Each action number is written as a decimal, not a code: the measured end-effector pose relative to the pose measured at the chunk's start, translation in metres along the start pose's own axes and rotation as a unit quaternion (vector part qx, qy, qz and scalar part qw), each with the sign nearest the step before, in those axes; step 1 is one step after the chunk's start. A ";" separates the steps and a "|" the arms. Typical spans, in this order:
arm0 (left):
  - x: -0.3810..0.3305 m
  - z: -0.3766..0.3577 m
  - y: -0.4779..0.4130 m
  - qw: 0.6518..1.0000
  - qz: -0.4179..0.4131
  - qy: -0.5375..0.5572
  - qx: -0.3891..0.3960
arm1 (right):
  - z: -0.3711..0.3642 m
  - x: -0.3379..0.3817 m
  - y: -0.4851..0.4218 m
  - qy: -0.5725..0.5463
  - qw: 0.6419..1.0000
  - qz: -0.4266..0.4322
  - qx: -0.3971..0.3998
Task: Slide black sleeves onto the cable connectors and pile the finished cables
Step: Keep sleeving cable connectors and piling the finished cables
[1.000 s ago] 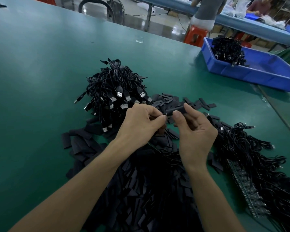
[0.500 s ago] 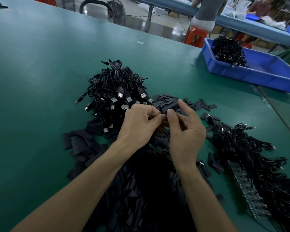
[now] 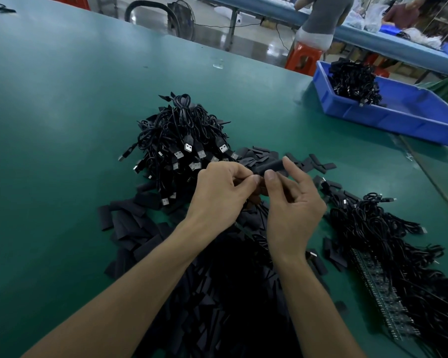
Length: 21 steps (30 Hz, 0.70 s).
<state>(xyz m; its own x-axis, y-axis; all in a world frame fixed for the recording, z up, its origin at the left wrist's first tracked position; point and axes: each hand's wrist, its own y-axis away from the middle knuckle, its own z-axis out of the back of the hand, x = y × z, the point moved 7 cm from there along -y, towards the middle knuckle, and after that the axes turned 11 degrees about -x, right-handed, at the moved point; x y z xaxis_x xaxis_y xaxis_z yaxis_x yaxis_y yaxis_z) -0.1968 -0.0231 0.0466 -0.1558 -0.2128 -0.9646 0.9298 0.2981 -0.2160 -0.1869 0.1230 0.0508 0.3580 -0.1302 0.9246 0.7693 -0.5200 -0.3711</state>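
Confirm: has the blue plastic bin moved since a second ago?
No. The blue plastic bin keeps its spot by the far edge of the green table.

Two hands, left hand (image 3: 223, 195) and right hand (image 3: 292, 210), pinch one sleeve (image 3: 270, 166) between them. One desk (image 3: 62, 125) carries two cable heaps, one beyond the hands (image 3: 181, 130) and one at right (image 3: 378, 228). A third heap (image 3: 352, 81) fills the single blue bin (image 3: 398, 120). The loose sleeves (image 3: 132, 223) are too many to count. Two people (image 3: 323, 19) (image 3: 404, 12) are behind.
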 end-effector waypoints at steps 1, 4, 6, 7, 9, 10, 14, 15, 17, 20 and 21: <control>0.000 0.000 0.000 1.000 0.001 0.000 0.000 | 0.000 -0.001 0.001 -0.009 1.000 -0.007 -0.004; 0.000 0.001 0.001 1.000 -0.002 0.002 -0.010 | -0.001 -0.001 0.005 -0.023 1.000 -0.010 -0.016; -0.001 0.003 0.001 1.000 -0.006 0.005 -0.019 | -0.004 0.000 0.007 -0.026 0.999 -0.011 -0.015; 0.000 0.003 0.001 1.000 -0.007 0.005 -0.024 | -0.006 0.000 0.007 -0.024 1.000 -0.012 -0.013; -0.001 0.003 0.000 0.999 -0.012 0.001 -0.034 | -0.009 0.002 0.007 -0.024 1.000 -0.013 -0.006; -0.001 0.004 0.000 0.999 -0.015 -0.001 -0.037 | -0.010 0.003 0.007 -0.031 0.999 -0.016 -0.001; -0.003 0.004 -0.001 0.999 -0.020 0.009 -0.038 | -0.013 0.005 0.001 -0.048 0.998 -0.024 0.038; -0.003 0.004 -0.001 0.999 -0.019 0.011 -0.032 | -0.013 0.006 -0.001 -0.049 0.997 -0.020 0.056; -0.004 0.004 -0.002 1.000 -0.019 0.009 -0.008 | -0.012 0.009 -0.008 -0.038 0.994 -0.002 0.107; -0.006 0.005 -0.005 0.999 -0.029 -0.007 0.033 | -0.012 0.015 -0.020 0.021 0.977 0.049 0.208; -0.006 0.006 -0.006 0.998 -0.032 -0.014 0.044 | -0.013 0.016 -0.024 0.053 0.968 0.070 0.237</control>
<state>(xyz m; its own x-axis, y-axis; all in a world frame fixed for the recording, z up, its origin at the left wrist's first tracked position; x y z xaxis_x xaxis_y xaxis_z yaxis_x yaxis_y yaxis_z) -0.1999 -0.0294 0.0546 -0.2071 -0.2558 -0.9443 0.9441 0.2008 -0.2615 -0.2070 0.1226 0.0757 0.4392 -0.2694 0.8570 0.8827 -0.0482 -0.4675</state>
